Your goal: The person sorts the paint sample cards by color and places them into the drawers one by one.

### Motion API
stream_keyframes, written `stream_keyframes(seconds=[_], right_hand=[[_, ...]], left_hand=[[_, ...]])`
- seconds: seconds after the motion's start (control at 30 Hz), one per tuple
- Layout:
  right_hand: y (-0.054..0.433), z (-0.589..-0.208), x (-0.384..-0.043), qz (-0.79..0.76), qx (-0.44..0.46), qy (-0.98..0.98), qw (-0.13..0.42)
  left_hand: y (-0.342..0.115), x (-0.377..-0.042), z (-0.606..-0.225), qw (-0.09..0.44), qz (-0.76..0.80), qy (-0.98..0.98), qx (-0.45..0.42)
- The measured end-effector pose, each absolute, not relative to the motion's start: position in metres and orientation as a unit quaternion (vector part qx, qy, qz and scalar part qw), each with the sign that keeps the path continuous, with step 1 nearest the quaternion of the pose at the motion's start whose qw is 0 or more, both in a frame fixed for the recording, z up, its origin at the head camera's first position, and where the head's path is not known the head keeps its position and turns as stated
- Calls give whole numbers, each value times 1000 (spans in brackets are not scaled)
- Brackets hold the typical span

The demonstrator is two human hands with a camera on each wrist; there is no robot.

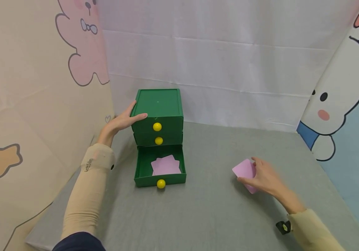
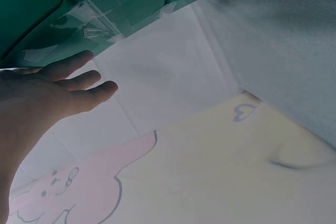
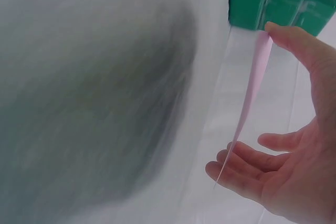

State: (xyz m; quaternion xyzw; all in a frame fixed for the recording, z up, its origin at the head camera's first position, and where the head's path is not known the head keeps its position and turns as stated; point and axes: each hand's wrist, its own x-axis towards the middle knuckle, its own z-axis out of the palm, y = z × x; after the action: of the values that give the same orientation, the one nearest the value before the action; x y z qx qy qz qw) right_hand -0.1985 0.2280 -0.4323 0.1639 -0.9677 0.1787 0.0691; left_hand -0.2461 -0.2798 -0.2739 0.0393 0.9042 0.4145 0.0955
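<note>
A green drawer cabinet (image 1: 159, 103) with yellow knobs stands near the back wall. Its bottom drawer (image 1: 175, 179) is pulled out and holds several pink paper squares (image 1: 166, 165). My left hand (image 1: 123, 120) rests against the cabinet's upper left side, thumb along the front edge; in the left wrist view its fingers look straight beside the taped green wall (image 2: 142, 3). Off to the right, my right hand (image 1: 262, 176) holds a pink paper sheet (image 1: 244, 169) above the table. The right wrist view shows that sheet (image 3: 254, 80) edge-on, slightly bowed between thumb and fingers.
A grey cloth (image 1: 211, 209) covers the table. White sheeting (image 1: 217, 62) hangs behind the cabinet. Printed panels with a pink bear (image 1: 86, 66) and a white rabbit (image 1: 333, 104) border the left and right sides. The upper two drawers (image 1: 174, 138) are closed.
</note>
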Motion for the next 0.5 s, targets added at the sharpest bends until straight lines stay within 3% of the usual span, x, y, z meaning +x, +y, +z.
stream_keyframes(seconds=[0.5], right_hand=[[161, -422, -217, 195, 226, -952, 69]], left_hand=[[-281, -248, -274, 99, 414, 904, 35]])
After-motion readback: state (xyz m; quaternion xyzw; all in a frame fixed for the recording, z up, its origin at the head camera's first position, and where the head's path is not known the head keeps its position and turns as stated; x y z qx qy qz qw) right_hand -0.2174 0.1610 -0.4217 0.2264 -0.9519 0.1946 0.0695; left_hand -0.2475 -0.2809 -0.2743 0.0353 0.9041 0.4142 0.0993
